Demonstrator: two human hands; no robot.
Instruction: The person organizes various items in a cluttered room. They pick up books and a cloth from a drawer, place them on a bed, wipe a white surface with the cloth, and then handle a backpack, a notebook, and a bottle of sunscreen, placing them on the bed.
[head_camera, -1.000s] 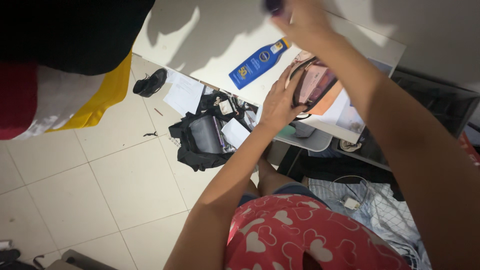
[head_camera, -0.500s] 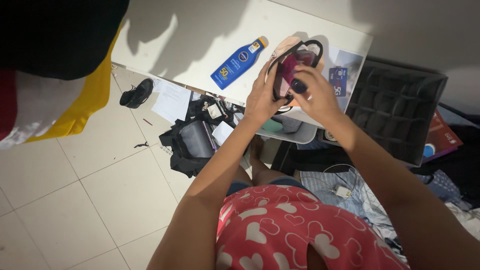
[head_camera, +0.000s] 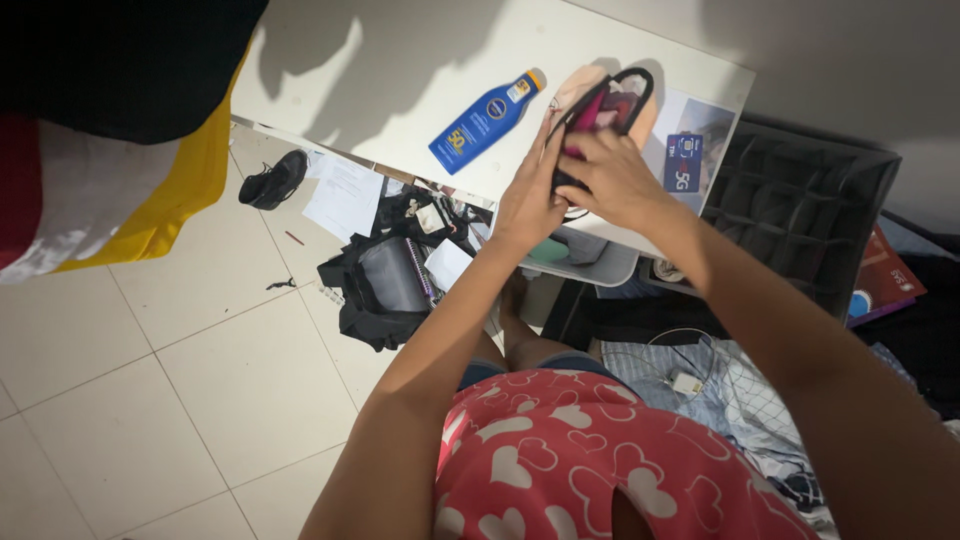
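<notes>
Head view: a small pouch (head_camera: 612, 100) with a black rim is held open on the white counter (head_camera: 400, 70), gripped at its edge by the left hand (head_camera: 530, 200). The right hand (head_camera: 612, 178) is closed around something dark at the pouch mouth, partly inserted. A blue bottle (head_camera: 485, 120) lies at nine o'clock of the pouch, untouched.

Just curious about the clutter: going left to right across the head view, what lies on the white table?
Blue bottle → left hand → right hand at the pink pouch → blue card.
</notes>
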